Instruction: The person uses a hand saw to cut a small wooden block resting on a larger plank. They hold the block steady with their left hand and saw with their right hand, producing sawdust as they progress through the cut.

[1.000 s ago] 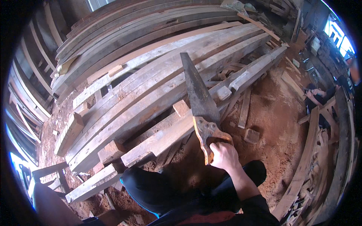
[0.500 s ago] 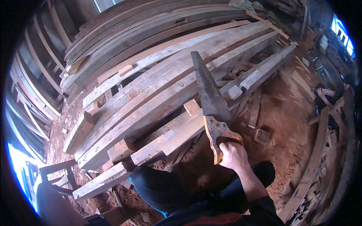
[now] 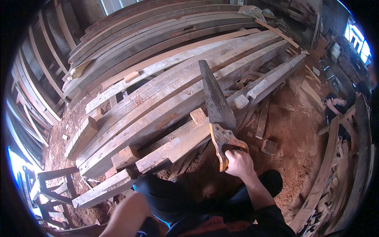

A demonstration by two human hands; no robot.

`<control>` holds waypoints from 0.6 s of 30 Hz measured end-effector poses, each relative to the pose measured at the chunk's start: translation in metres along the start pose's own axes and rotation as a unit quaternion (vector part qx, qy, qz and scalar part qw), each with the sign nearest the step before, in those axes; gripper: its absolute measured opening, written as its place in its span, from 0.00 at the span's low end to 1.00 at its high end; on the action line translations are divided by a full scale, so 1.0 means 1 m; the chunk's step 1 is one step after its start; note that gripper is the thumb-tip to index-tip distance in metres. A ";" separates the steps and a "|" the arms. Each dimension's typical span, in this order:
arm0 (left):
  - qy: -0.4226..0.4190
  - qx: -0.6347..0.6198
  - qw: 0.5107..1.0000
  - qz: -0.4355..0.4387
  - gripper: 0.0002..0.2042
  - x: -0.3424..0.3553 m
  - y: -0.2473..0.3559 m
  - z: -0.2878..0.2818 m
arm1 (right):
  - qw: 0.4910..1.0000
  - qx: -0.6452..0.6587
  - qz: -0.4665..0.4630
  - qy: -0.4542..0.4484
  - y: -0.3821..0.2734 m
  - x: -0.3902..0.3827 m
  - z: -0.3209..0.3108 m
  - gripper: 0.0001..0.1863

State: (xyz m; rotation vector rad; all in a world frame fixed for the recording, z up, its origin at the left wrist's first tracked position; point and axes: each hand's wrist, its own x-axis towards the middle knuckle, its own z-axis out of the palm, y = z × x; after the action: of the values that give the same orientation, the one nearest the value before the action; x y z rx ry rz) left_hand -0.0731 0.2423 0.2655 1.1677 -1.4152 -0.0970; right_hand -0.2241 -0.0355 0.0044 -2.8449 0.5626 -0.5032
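Note:
My right hand (image 3: 239,163) is wrapped round the worn wooden handle of a handsaw (image 3: 215,94). Its dark, broad blade points away from me, above the stacked beams. Beside the handle, a short notched beam (image 3: 173,150) stretches left, with a small wood block (image 3: 198,116) against its far side. My left forearm (image 3: 128,215) comes up from the lower edge to beside my dark-clothed knee. It is smeared by motion, and the fingers of that hand cannot be made out.
Long timber beams (image 3: 158,114) fill the middle and back. A squared block (image 3: 269,147) sits on the reddish earth floor (image 3: 292,130). At the right, another person's hands (image 3: 335,103) show near a heap of scrap wood (image 3: 323,201). A wooden frame (image 3: 59,173) stands left.
My left forearm has swung right from the lower left corner to beside my knee. My right hand still holds the handsaw, which has shifted slightly left in the view.

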 end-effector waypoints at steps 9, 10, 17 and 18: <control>-0.065 -0.121 0.990 -0.038 0.04 0.007 0.008 0.015 | 1.000 -0.003 -0.013 0.018 0.004 -0.001 0.001 0.11; -0.042 -0.175 0.981 -0.069 0.05 0.006 0.012 0.018 | 1.000 0.000 -0.014 0.020 0.005 -0.002 0.000 0.11; -0.110 -0.237 0.964 0.047 0.08 0.020 -0.016 0.017 | 1.000 -0.001 -0.006 0.010 0.004 -0.002 0.004 0.11; -0.083 -0.418 0.905 -0.001 0.07 0.023 -0.015 0.023 | 1.000 0.001 -0.001 0.005 0.005 -0.003 0.002 0.11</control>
State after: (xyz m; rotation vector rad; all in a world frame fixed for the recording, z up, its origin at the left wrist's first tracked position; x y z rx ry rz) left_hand -0.0773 0.2065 0.2655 0.4448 -1.3003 -0.7467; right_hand -0.2276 -0.0383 0.0004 -2.8436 0.5606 -0.5189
